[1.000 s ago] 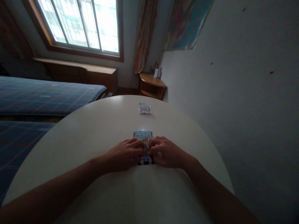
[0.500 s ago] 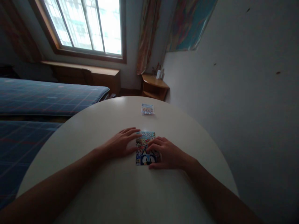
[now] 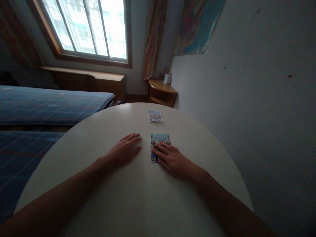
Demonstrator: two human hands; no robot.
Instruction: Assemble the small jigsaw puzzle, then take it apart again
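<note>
A colourful flat booklet or card (image 3: 160,137) with cartoon pictures and pale lettering along its far edge lies on the white round table (image 3: 103,197). Across its lower right part rests my right hand (image 3: 170,159), fingers stretched and lying flat, covering much of the print. My left hand (image 3: 126,148) is on the tabletop to the left of the booklet, apart from it, with its fingers extended and nothing held. Farther away on the table is a small printed packet (image 3: 155,116), untouched.
A plain wall (image 3: 247,115) runs along the right side. To the left are blue plaid mattresses (image 3: 49,105), one beyond the other. Past the table's far edge stand a wooden corner shelf (image 3: 163,86) and a desk (image 3: 106,75) below a bright window (image 3: 84,29).
The booklet has shifted away from me and slightly right. My right hand has flattened out over it. My left hand has drawn off its left edge, leaving a gap.
</note>
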